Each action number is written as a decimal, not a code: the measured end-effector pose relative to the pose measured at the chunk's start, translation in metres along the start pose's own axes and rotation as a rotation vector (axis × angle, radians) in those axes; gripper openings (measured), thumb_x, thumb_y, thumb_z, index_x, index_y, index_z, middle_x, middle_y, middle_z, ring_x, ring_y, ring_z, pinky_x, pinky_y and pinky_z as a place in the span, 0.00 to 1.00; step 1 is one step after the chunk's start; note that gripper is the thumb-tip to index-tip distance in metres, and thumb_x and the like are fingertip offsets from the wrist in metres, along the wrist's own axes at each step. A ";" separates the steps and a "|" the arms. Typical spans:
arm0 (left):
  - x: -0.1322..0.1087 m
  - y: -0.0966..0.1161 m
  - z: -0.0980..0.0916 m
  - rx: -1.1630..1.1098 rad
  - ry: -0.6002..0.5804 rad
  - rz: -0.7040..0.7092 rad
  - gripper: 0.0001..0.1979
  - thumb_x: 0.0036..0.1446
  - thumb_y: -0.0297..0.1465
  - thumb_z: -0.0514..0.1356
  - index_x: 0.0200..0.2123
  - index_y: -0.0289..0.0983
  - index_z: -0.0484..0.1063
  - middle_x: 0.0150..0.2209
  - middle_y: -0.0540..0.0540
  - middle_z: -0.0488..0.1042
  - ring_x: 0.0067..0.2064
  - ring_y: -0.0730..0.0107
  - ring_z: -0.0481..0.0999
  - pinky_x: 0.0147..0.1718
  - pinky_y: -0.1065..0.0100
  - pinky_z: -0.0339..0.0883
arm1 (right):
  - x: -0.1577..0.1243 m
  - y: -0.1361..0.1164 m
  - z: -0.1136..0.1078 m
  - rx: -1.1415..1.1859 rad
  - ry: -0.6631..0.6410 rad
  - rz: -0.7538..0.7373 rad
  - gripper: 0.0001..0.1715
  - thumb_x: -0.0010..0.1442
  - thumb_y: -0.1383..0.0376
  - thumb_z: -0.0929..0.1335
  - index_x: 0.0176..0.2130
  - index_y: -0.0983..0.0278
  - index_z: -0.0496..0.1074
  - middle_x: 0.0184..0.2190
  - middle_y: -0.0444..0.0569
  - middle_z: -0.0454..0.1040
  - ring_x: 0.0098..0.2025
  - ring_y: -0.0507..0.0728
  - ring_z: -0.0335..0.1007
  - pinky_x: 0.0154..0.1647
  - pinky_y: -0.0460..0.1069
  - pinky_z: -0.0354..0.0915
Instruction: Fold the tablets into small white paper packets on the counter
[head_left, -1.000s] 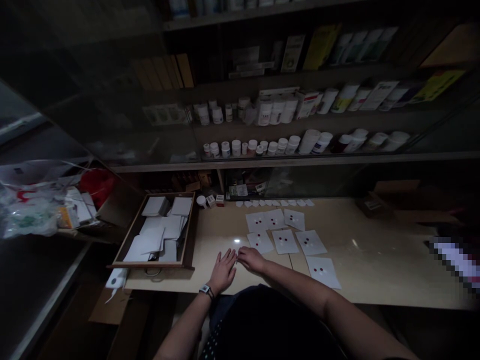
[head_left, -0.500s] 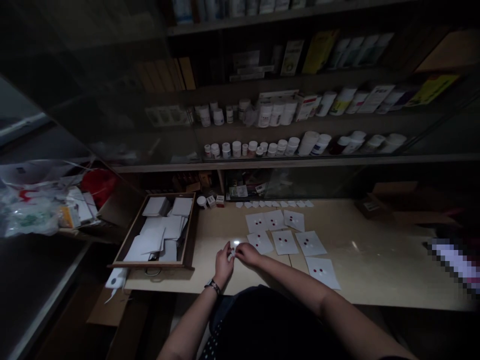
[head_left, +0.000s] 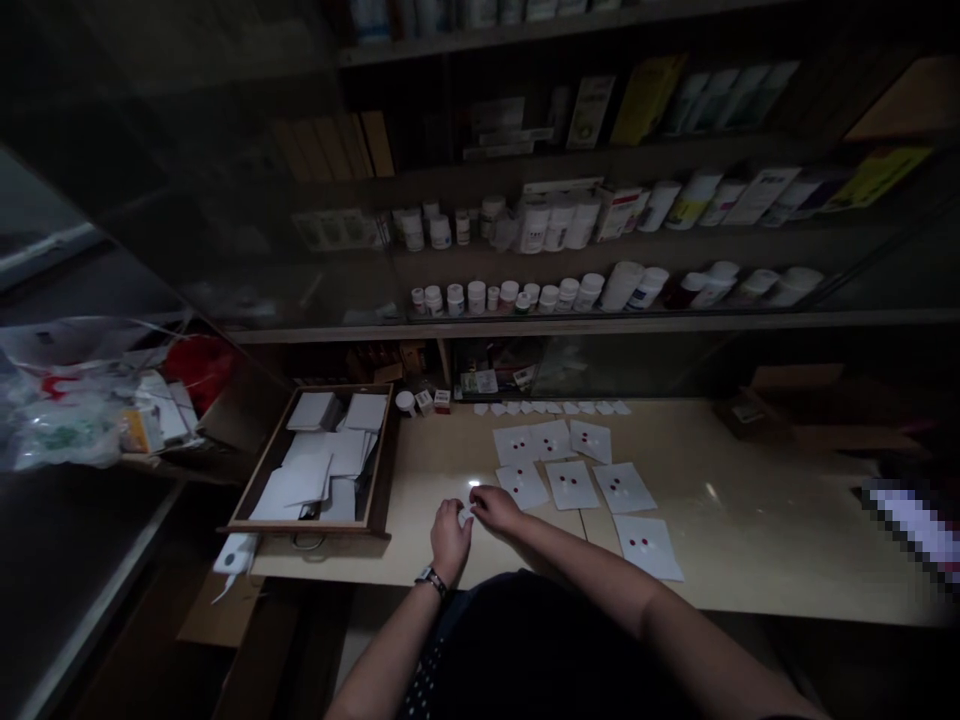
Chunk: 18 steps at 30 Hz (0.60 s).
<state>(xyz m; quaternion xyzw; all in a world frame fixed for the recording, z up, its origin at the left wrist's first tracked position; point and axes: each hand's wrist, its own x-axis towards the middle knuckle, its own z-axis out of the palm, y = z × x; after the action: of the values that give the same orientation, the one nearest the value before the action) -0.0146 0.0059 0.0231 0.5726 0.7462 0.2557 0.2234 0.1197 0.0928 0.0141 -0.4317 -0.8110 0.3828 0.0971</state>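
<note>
- Pale, glossy wooden counter (head_left: 750, 510), bearing the work.
- Open brown wooden drawer (head_left: 315, 530), holding stacked white paper squares (head_left: 306, 482).
- Seven flat white paper sheets (head_left: 664, 562), with small round red and white pills (head_left: 645, 542); these look left to fold.
- Left hand (head_left: 450, 540): fingers curled; right hand (head_left: 496, 508): fingertips bunched, grip unclear.
- Row of small white folded packets (head_left: 553, 408) behind, apparently done.
- Small white paper piece (head_left: 465, 516) clasped in the left fingers, seemingly part-folded.

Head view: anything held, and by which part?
A small white piece seems held between the left hand and right hand; which part they grip is too small to tell.
</note>
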 end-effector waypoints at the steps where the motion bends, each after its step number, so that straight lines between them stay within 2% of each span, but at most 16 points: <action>1: -0.001 0.002 -0.001 0.000 -0.007 -0.012 0.10 0.54 0.26 0.57 0.41 0.37 0.71 0.41 0.42 0.72 0.46 0.60 0.72 0.47 0.62 0.65 | -0.001 0.001 0.000 0.014 0.002 -0.007 0.10 0.52 0.70 0.68 0.37 0.63 0.74 0.33 0.46 0.75 0.35 0.54 0.67 0.34 0.45 0.54; 11: 0.008 0.008 0.000 -0.075 0.020 0.005 0.12 0.49 0.19 0.55 0.36 0.37 0.71 0.39 0.44 0.70 0.45 0.61 0.70 0.47 0.63 0.64 | 0.003 0.006 -0.003 0.021 -0.009 0.012 0.16 0.48 0.72 0.70 0.39 0.64 0.73 0.34 0.46 0.73 0.34 0.54 0.65 0.33 0.45 0.54; 15: 0.007 0.005 0.002 -0.094 0.035 0.023 0.12 0.48 0.18 0.54 0.33 0.38 0.70 0.37 0.44 0.69 0.43 0.61 0.70 0.46 0.62 0.64 | 0.000 0.007 -0.002 0.027 0.022 0.007 0.13 0.50 0.71 0.70 0.38 0.64 0.72 0.33 0.46 0.72 0.35 0.54 0.65 0.34 0.45 0.54; 18: 0.007 0.005 0.003 -0.103 0.034 0.030 0.11 0.49 0.18 0.54 0.32 0.38 0.69 0.37 0.44 0.69 0.43 0.61 0.69 0.45 0.61 0.64 | -0.001 0.006 -0.003 0.008 -0.004 0.005 0.07 0.52 0.69 0.70 0.35 0.64 0.74 0.35 0.47 0.72 0.37 0.54 0.65 0.35 0.45 0.54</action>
<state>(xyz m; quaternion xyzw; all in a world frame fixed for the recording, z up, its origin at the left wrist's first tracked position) -0.0110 0.0138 0.0239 0.5668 0.7272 0.3069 0.2360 0.1260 0.0956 0.0120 -0.4328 -0.8084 0.3871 0.0963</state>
